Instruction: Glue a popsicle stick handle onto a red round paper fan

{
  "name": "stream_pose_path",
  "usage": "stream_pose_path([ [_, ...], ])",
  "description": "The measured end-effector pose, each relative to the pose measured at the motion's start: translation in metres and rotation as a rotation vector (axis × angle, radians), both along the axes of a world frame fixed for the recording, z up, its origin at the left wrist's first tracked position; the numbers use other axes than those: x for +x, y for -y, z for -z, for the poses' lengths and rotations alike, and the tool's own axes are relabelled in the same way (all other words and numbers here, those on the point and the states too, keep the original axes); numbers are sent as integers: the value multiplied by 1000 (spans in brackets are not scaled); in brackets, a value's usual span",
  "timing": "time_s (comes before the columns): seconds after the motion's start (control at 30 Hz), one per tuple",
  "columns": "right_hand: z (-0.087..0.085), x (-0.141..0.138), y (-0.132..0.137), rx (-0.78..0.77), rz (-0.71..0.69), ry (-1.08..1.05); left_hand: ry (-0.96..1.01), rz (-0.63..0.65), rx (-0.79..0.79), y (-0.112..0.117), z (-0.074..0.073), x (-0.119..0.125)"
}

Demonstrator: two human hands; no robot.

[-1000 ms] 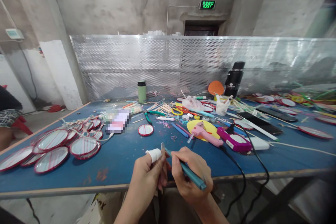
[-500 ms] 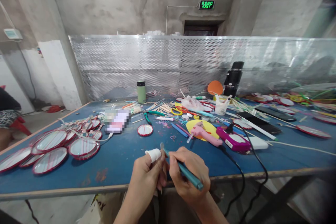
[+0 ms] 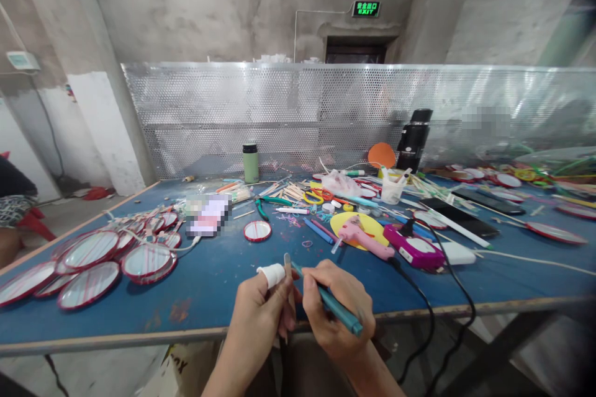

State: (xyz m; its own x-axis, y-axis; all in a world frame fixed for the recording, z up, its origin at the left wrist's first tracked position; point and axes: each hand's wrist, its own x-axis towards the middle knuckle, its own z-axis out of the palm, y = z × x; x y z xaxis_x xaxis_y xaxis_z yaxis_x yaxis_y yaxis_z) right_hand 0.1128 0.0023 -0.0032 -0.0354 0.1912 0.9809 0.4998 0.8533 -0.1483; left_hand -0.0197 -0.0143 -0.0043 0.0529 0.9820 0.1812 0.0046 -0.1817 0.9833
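My left hand (image 3: 261,313) is closed around a thin pale stick (image 3: 288,267) that stands upright above the near edge of the blue table (image 3: 209,285). A white wrap covers its thumb tip. My right hand (image 3: 338,310) grips a teal pen-like tool (image 3: 333,305), whose tip rests against the stick. Both hands touch each other at the table's front edge.
Red-rimmed round discs (image 3: 93,260) lie in a pile at the left. A pink glue gun (image 3: 363,239) on a yellow disc, a magenta box (image 3: 414,249) with black cables, scissors, sticks and a green bottle (image 3: 251,163) clutter the middle and back. A person sits at far left.
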Motion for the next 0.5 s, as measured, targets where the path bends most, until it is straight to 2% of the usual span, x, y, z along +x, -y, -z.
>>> stream_pose_path([
  [0.5,-1,-1,-1,13,15,-9,16,7,1,-1,0,0],
])
